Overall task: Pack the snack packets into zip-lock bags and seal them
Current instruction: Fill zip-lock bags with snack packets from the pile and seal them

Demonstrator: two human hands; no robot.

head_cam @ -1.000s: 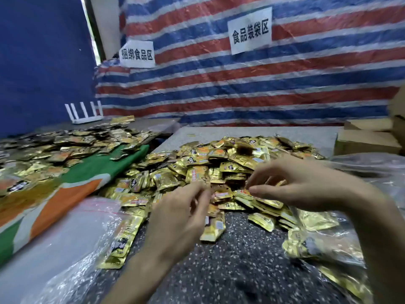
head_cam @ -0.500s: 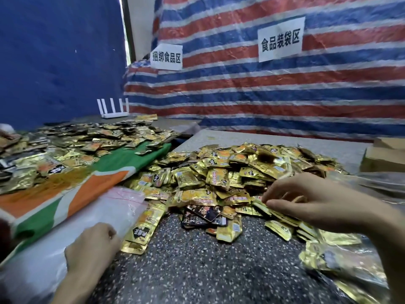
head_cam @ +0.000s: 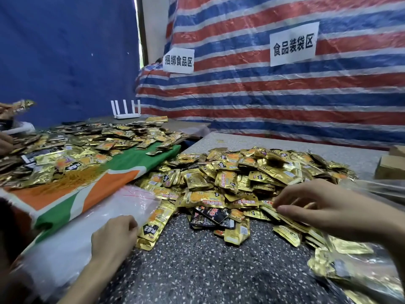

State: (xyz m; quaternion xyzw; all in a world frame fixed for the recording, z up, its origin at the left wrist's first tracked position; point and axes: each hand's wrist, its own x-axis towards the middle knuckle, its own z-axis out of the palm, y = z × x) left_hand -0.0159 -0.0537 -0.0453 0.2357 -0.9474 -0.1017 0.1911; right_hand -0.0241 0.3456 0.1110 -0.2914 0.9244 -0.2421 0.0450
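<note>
Gathering looked to be the step in hand: the right hand (head_cam: 324,209) lay over the near edge of the heap of gold snack packets (head_cam: 241,176), thumb and fingers pinched on a fanned row of packets (head_cam: 287,220) beneath the palm. Over on the other side, the left hand (head_cam: 114,235) sat with fingers curled on the stack of clear zip-lock bags (head_cam: 72,238). It seemed to be nipping the top bag by its edge, though the fingertips were hidden. The heap itself lay on the speckled worktop (head_cam: 197,270), between the stack and a filled bag (head_cam: 361,273) at the near right corner, which held gold packets already. So, by my reading: one bag packed, another about to be drawn. The next move called for peeling a single bag off that slippery stack, getting its mouth open, and bringing the right hand's row across without letting it splay. Sealing was not yet in play for this one.
</note>
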